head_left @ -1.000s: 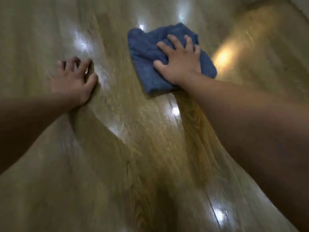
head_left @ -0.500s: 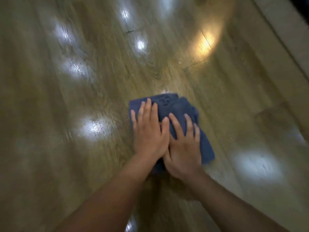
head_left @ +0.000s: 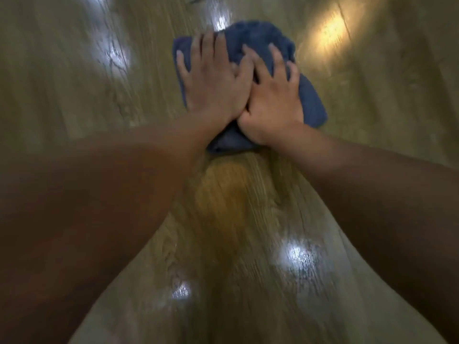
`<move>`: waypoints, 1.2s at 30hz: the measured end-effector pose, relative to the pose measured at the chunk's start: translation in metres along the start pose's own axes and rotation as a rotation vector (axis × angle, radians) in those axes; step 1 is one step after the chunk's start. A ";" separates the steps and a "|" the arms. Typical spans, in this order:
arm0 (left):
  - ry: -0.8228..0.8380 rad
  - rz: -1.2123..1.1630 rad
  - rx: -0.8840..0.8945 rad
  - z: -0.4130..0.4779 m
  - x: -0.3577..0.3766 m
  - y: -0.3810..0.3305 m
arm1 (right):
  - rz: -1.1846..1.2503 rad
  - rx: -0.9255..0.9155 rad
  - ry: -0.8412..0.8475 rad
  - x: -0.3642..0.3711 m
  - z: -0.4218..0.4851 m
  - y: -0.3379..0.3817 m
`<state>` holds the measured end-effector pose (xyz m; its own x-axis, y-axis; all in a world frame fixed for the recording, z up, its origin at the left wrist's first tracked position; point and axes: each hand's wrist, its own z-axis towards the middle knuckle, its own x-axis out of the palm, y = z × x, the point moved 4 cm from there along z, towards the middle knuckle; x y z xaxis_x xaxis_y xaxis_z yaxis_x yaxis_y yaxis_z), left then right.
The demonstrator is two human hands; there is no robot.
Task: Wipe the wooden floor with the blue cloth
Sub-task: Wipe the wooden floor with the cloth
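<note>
Cloth spot: blue cloth (head_left: 258,33) bunched on the wooden floor (head_left: 231,219), upper centre of the frame.
Left hand (head_left: 213,80): flat on the cloth's left side, fingers straight and spread, pressing rather than gripping.
Right hand (head_left: 273,100): touching the left one, fingers splayed, pressing down too.
Progress: mid-wipe by the looks; can't tell wiped boards from unwiped, so no clue how much is left.
Containers: none in view.
</note>
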<state>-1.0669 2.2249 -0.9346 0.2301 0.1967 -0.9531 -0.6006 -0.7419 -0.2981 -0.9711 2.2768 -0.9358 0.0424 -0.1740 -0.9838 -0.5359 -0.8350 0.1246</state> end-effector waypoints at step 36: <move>0.112 -0.037 0.279 -0.403 -0.005 0.047 | 0.001 0.206 0.074 0.060 -0.397 0.103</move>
<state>-0.7880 1.9305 -0.9224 0.3299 0.1369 -0.9340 -0.7736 -0.5278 -0.3506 -0.6889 1.9735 -0.9308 0.1000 -0.2191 -0.9706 -0.6965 -0.7121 0.0890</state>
